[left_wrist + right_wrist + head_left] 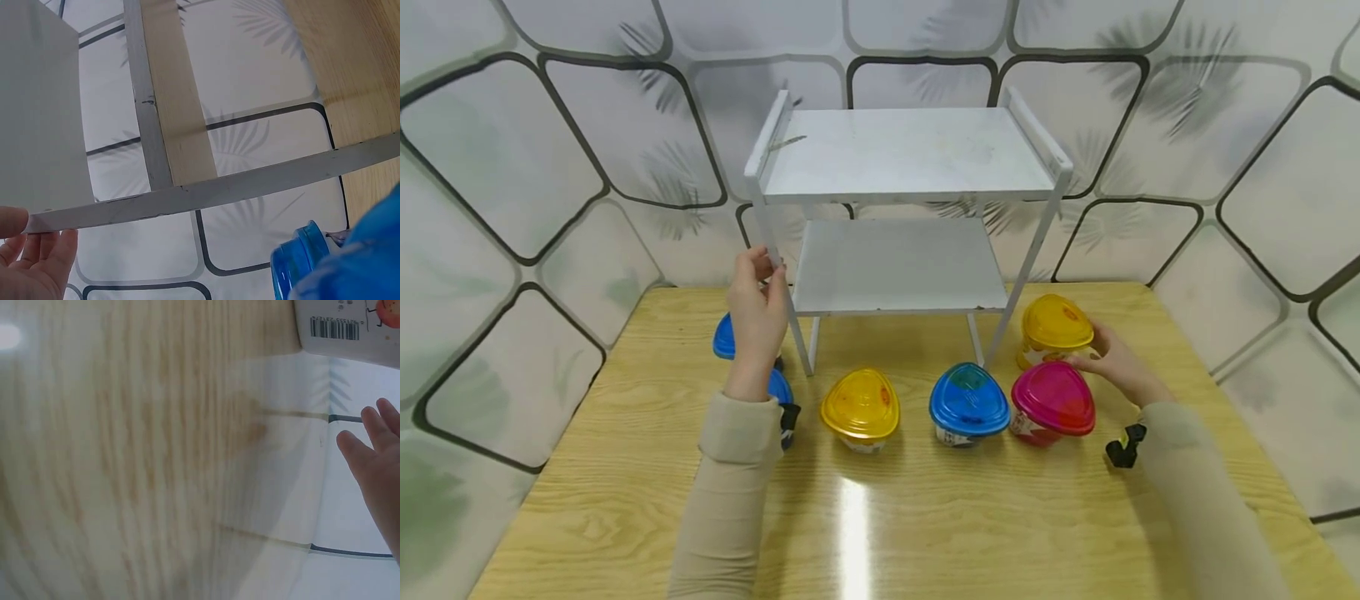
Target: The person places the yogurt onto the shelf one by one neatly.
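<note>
A small white two-tier shelf point(895, 267) stands on the table. My left hand point(758, 312) pinches its front left leg point(206, 194) between thumb and fingers, as the left wrist view shows up close. My right hand point(1116, 362) is beside a yellow-lidded tub point(1054, 323) on the right, its fingers straight and spread. A pink-lidded tub point(1052, 400) sits just in front of that one. In the right wrist view a gap shows between the fingertips point(349, 445) and a white tub with a barcode point(337, 328). Whether the hidden thumb touches a tub I cannot tell.
Before the shelf stand another yellow-lidded tub point(861, 407) and a blue-lidded one point(970, 402). Two more blue lids point(724, 337) show partly behind my left wrist. A patterned curtain point(625, 125) encloses the wooden table point(880, 517) at its back and sides.
</note>
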Demonstrator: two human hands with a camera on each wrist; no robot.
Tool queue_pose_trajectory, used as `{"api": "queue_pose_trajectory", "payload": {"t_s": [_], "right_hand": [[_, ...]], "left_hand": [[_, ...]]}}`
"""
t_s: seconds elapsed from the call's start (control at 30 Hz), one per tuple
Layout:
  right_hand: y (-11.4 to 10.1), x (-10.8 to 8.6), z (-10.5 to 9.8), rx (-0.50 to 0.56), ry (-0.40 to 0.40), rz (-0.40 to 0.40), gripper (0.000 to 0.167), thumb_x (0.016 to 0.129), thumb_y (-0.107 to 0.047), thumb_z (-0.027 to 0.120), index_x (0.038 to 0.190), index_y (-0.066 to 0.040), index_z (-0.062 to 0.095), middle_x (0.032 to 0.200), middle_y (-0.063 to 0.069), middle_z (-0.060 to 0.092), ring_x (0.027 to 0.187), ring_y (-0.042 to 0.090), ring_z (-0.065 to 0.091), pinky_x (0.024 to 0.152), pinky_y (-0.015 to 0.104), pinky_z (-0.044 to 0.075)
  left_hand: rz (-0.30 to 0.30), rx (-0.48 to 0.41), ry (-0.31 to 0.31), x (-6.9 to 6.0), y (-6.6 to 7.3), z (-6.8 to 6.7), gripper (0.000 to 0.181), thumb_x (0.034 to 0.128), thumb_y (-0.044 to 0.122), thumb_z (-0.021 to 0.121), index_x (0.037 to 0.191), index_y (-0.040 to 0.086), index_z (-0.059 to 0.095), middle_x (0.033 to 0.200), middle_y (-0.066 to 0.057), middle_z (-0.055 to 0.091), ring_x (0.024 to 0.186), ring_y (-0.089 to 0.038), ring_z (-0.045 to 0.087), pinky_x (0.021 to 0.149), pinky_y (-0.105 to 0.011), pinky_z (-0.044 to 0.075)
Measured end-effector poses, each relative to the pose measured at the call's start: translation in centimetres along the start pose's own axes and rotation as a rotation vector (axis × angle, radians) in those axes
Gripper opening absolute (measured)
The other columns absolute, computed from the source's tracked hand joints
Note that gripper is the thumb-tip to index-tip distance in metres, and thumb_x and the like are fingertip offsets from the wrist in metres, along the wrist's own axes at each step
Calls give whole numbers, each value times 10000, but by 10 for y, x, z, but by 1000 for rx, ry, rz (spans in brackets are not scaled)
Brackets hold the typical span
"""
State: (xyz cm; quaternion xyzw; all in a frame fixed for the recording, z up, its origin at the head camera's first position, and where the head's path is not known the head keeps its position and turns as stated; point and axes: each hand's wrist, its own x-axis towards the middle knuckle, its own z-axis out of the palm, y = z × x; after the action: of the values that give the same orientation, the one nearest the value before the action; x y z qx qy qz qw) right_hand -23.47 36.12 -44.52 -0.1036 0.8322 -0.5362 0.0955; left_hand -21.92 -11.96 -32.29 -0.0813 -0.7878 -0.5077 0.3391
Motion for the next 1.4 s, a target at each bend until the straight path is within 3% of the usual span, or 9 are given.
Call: {"api": "queue_pose_trajectory", "payload": {"t_s": [0.23, 0.33, 0.5, 0.6, 0.93, 1.27, 1.4], "right_hand": [[9, 7, 5, 63, -35, 20, 742, 843, -85, 590, 1389, -13, 91, 1411, 231, 105, 1276, 396, 68, 957, 622, 61], [10, 10, 9, 82, -51, -5, 689, 842, -66, 585, 1387, -76, 163, 1382, 144, 219, 1264, 316, 171, 972, 589, 107], [11, 14, 15, 70, -33, -62, 553, 830, -68, 608, 1311, -120, 339, 1169, -46, 478, 1072, 106, 439, 934, 307, 322], [11, 17, 19, 58, -10, -71, 534, 814, -92, 637, 1281, -125, 380, 1103, -90, 518, 1013, 56, 473, 864, 192, 344], [9, 21, 24, -1, 69, -9, 610, 776, -142, 684, 1268, -3, 353, 1087, -55, 496, 954, 50, 483, 895, 353, 340], [10, 22, 30, 10, 108, 4, 576, 779, -162, 685, 1243, -29, 370, 1055, -53, 507, 936, 72, 494, 829, 228, 383], [8, 22, 30, -31, 125, 12, 601, 777, -192, 689, 1257, -30, 364, 1071, -19, 502, 928, 69, 491, 842, 273, 376]], "left_hand": [[-27, -12, -6, 0, 1, 2, 270, 889, -17, 472, 1150, -83, 445, 987, -227, 546, 895, -256, 536, 716, -364, 475], [-29, -13, 1, 0, 0, 2, 265, 889, -17, 474, 1144, -84, 446, 984, -228, 547, 890, -259, 538, 724, -373, 477], [-18, -15, 12, -1, -1, 1, 258, 888, -14, 479, 1132, -89, 447, 976, -233, 551, 879, -264, 544, 717, -385, 481], [-15, -18, 20, -2, -2, 1, 253, 884, -19, 483, 1125, -91, 449, 970, -232, 552, 869, -262, 544, 712, -385, 482], [2, -15, 40, -1, -2, 4, 244, 877, -31, 490, 1110, -94, 456, 956, -223, 552, 860, -254, 545, 697, -384, 479], [-1, -61, 18, 0, -2, 4, 238, 887, -19, 477, 1112, -92, 458, 985, -228, 555, 895, -263, 553, 724, -394, 477], [-14, -63, 20, -1, 14, 1, 228, 878, -65, 463, 1097, -128, 449, 975, -268, 542, 895, -319, 547, 738, -431, 472]]}}
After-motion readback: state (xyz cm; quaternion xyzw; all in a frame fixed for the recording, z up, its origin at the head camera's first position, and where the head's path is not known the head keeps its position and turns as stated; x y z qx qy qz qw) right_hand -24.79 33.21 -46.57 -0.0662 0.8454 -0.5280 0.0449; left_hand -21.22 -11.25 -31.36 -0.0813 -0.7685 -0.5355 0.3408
